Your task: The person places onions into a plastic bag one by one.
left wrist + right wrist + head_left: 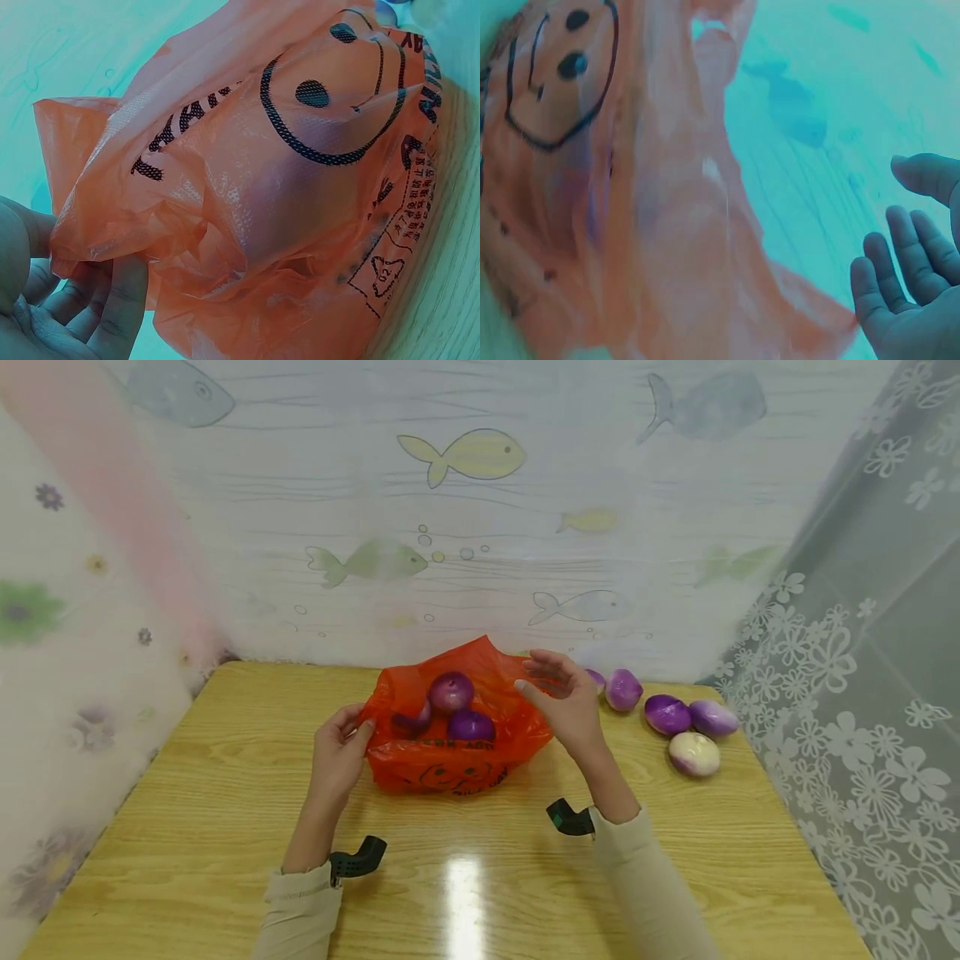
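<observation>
A red plastic bag (442, 772) printed with a smiling face lies on the table with its mouth spread. Inside it sit three purple onions (452, 693). At the bag's left edge, my left hand (339, 752) pinches the thin plastic between thumb and fingers; the left wrist view shows the gathered plastic (97, 247) there. My right hand (573, 702) is over the bag's right side, thumb and fingers apart with nothing between them. In the right wrist view the palm and fingers of the right hand (915, 277) are spread beside the bag's edge.
Several more purple-and-white onions (667, 716) are on the table's right rear, one of them mostly pale (693, 754). Behind the wooden table (225, 793) hangs a fish-patterned curtain (480, 527). A flower-patterned grey curtain (847, 735) borders the right side.
</observation>
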Action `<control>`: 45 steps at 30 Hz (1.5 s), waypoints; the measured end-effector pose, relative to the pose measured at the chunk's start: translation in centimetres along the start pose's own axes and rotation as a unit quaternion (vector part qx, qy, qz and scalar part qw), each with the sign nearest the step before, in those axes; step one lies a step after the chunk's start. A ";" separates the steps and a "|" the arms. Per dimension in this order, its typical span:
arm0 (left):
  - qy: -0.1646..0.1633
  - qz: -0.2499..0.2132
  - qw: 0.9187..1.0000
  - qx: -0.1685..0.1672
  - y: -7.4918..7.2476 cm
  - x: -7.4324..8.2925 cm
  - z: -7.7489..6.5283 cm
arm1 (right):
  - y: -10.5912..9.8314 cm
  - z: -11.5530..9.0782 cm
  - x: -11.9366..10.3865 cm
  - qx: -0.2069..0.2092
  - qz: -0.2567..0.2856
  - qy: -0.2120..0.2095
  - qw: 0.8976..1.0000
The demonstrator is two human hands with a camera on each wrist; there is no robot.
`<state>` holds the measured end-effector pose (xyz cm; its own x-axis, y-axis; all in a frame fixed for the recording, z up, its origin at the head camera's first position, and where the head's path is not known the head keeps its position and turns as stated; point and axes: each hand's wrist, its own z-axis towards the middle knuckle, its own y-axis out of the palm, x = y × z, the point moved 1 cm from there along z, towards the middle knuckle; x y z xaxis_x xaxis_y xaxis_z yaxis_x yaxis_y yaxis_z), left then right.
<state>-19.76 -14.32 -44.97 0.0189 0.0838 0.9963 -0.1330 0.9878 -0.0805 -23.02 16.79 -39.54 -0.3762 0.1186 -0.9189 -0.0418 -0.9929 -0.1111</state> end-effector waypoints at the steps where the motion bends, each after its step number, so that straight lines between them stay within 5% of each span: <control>1: 0.000 -0.001 1.000 0.000 0.0 0.0 0.0 | -0.4 0.0 0.2 0.008 0.006 -0.003 1.000; 8: -0.001 -0.001 1.000 0.001 -0.1 -0.1 0.0 | -3.3 -0.8 1.1 0.073 0.038 -0.012 0.997; 32: -0.010 0.002 1.000 -0.003 0.1 0.1 0.0 | -14.0 -4.7 4.9 0.204 0.004 0.025 0.979; 45: -0.002 -0.006 1.000 -0.004 0.1 0.0 -0.1 | -18.3 -7.4 6.2 0.272 -0.126 0.053 0.952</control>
<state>-19.70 -14.20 -44.95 0.0164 0.0722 0.9973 -0.1258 0.9896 -0.0696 -17.72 35.74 -46.01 -0.1964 0.3245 -0.9253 -0.6030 -0.7841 -0.1470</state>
